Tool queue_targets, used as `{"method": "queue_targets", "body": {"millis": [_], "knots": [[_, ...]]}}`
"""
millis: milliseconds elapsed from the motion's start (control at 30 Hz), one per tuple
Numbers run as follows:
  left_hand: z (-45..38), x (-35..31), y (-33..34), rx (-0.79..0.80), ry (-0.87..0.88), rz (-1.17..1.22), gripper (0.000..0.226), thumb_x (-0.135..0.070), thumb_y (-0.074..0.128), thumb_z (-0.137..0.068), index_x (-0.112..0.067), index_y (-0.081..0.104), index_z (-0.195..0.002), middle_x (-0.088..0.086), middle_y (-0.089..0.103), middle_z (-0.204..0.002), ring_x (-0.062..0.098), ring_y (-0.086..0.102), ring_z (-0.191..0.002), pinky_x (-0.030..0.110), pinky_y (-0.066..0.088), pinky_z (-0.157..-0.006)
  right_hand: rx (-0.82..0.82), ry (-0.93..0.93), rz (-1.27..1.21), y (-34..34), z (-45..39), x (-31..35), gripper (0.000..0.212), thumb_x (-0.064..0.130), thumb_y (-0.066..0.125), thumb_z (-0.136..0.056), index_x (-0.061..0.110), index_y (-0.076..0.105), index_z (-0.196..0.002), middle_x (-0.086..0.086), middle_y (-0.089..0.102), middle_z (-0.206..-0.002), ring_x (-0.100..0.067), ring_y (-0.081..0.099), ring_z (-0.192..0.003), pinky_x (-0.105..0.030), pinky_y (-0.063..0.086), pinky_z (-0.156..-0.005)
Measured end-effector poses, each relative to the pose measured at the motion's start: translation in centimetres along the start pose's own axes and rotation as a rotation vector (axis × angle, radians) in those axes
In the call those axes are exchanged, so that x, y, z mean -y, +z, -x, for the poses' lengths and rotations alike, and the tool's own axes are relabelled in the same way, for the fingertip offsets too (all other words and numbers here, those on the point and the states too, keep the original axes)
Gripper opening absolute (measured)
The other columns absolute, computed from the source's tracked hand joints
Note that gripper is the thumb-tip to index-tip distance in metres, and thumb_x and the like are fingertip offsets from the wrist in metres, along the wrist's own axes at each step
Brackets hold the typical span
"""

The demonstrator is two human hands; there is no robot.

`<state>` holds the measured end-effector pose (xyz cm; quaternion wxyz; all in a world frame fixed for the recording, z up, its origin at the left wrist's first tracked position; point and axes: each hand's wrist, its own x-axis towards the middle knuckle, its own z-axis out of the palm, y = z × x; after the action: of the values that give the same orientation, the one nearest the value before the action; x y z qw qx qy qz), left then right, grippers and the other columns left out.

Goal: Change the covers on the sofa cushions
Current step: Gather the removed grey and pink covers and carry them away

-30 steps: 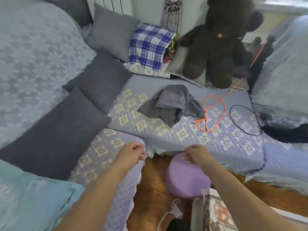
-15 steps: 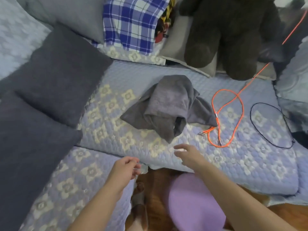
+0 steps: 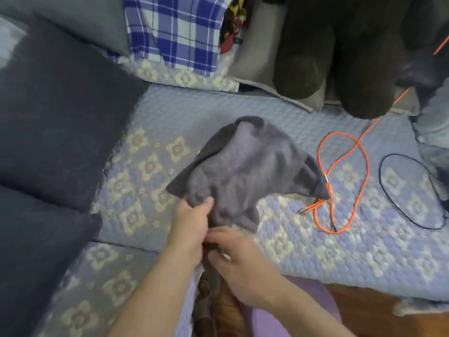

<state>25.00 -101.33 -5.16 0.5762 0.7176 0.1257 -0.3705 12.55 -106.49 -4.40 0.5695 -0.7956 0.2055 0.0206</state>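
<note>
A crumpled grey cushion cover lies on the quilted blue sofa seat. My left hand grips the cover's near edge, thumb on top of the fabric. My right hand pinches the cover's lower edge just beside the left hand, at the front of the seat. Two dark grey cushions lean along the left side of the sofa, and a lighter grey cushion stands behind them.
An orange cable and a thin black cable loop lie on the seat to the right. A blue plaid cloth and a large dark plush bear sit at the back. A purple round stool stands on the wooden floor below.
Both hands have moved forward from the seat's front edge onto the grey cover and taken hold of its near edge. The view has closed in on the seat.
</note>
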Motion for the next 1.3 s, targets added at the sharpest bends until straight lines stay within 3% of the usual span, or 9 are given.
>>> {"method": "queue_targets", "body": {"millis": [167, 267, 400, 600, 700, 800, 1000, 1133, 1300], "knots": [[-3.0, -4.2, -12.0, -0.699, 0.470, -0.324, 0.042, -0.018, 0.048, -0.092, -0.029, 0.065, -0.128, -0.002, 0.068, -0.126, 0.017, 0.063, -0.115, 0.035, 0.047, -0.108, -0.403, 0.262, -0.115, -4.8, -1.1, -1.4, 0.032, 0.002, 0.052, -0.093, 0.026, 0.072, -0.086, 0.010, 0.072, -0.089, -0.006, 0.069, -0.086, -0.019, 0.050, -0.076], [-4.4, -4.6, -19.5, -0.869, 0.540, -0.593, 0.051, -0.024, 0.045, -0.088, -0.034, 0.059, -0.135, -0.013, 0.066, -0.122, 0.011, 0.064, -0.110, 0.037, 0.049, -0.104, -0.389, 0.483, 0.156, -6.0, -3.3, -4.9, 0.023, 0.011, 0.050, -0.094, 0.024, 0.069, -0.093, 0.003, 0.069, -0.089, -0.019, 0.066, -0.081, -0.033, 0.051, -0.070], [-2.4, -3.2, -16.0, -0.465, 0.305, -0.947, 0.046, -0.007, 0.051, -0.087, -0.032, 0.068, -0.122, 0.005, 0.069, -0.124, 0.036, 0.063, -0.110, 0.043, 0.051, -0.092, -0.167, 0.467, 0.367, -3.2, -7.6, -7.6, 0.025, 0.017, 0.052, -0.098, 0.018, 0.065, -0.120, -0.006, 0.060, -0.123, -0.021, 0.061, -0.097, -0.033, 0.052, -0.083], [-4.3, 3.5, -14.1, -0.136, 0.059, -0.879, 0.042, -0.001, 0.053, -0.089, -0.039, 0.066, -0.103, -0.004, 0.072, -0.100, 0.016, 0.066, -0.075, 0.030, 0.055, -0.065, 0.066, 0.243, 0.904, -0.4, -14.3, -10.9, 0.045, 0.016, 0.048, -0.094, 0.033, 0.058, -0.135, -0.005, -0.008, -0.166, -0.035, 0.008, -0.145, -0.046, 0.030, -0.114], [-3.2, 5.1, -14.5, -0.115, 0.076, -0.792, 0.042, 0.001, 0.055, -0.090, -0.040, 0.066, -0.094, -0.005, 0.070, -0.089, 0.014, 0.063, -0.056, 0.021, 0.047, -0.051, -0.079, 0.387, 0.864, -2.6, -16.9, -12.8, 0.049, 0.021, 0.046, -0.096, 0.016, 0.042, -0.145, -0.009, 0.020, -0.161, -0.036, 0.016, -0.145, -0.049, 0.029, -0.114], [-2.3, 5.6, -14.8, -0.132, 0.138, -0.755, 0.042, -0.006, 0.057, -0.094, -0.047, 0.061, -0.088, -0.012, 0.057, -0.097, 0.006, 0.060, -0.076, 0.021, 0.049, -0.066, -0.185, 0.459, 0.709, -4.2, -17.1, -13.7, 0.037, 0.026, 0.053, -0.097, 0.004, 0.053, -0.127, -0.017, 0.049, -0.134, -0.038, 0.042, -0.127, -0.044, 0.037, -0.102], [-2.2, 4.8, -12.5, -0.095, 0.154, -0.577, 0.035, -0.009, 0.053, -0.101, -0.042, 0.065, -0.104, -0.017, 0.059, -0.113, 0.001, 0.057, -0.099, 0.014, 0.039, -0.079, -0.105, 0.306, 0.966, -4.3, -16.6, -13.5, 0.067, 0.052, 0.067, -0.084, 0.022, 0.043, -0.139, -0.006, 0.045, -0.134, -0.033, 0.042, -0.123, -0.046, 0.043, -0.100], [-2.8, 4.1, -11.7, -0.104, 0.193, -0.586, 0.041, -0.003, 0.055, -0.098, -0.036, 0.063, -0.121, -0.016, 0.055, -0.121, 0.006, 0.051, -0.114, 0.020, 0.036, -0.093, -0.161, 0.211, 1.170, -3.8, -18.0, -15.9, 0.040, 0.039, 0.048, -0.093, 0.026, 0.054, -0.130, -0.006, 0.050, -0.128, -0.033, 0.043, -0.120, -0.049, 0.036, -0.105], [-3.1, 4.1, -12.7, -0.119, -0.018, -0.356, 0.045, 0.004, 0.056, -0.094, -0.036, 0.077, -0.097, -0.007, 0.073, -0.104, 0.014, 0.066, -0.100, 0.029, 0.051, -0.081, -0.767, 0.336, 0.241, -4.2, -17.6, -9.4, 0.024, 0.017, 0.038, -0.101, 0.011, 0.061, -0.105, -0.015, 0.067, -0.106, -0.036, 0.058, -0.096, -0.038, 0.041, -0.074]]}}
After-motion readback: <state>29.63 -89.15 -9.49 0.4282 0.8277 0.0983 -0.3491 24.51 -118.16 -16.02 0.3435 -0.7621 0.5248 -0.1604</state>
